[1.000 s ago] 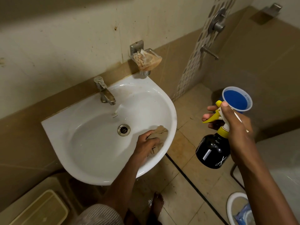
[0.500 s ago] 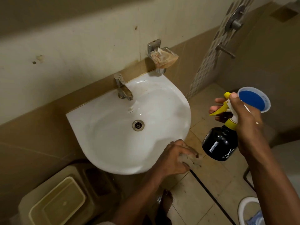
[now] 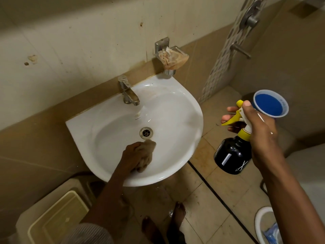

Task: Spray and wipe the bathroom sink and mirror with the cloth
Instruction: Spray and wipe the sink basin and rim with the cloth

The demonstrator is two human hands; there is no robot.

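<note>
A white wall-mounted sink fills the middle of the view, with a metal tap at its back and a drain in the bowl. My left hand presses a bunched tan cloth against the inside of the bowl, just below the drain. My right hand holds a black spray bottle with a yellow trigger, out to the right of the sink over the floor. No mirror is in view.
A blue cup shows behind my right hand. A soap dish hangs on the wall above the sink. A beige plastic stool and tub stand below left. Shower fittings are at top right; my bare feet are on the wet tiled floor.
My left hand with the cloth has moved from the sink's front right rim back into the bowl near the drain. The spray bottle has stayed in place.
</note>
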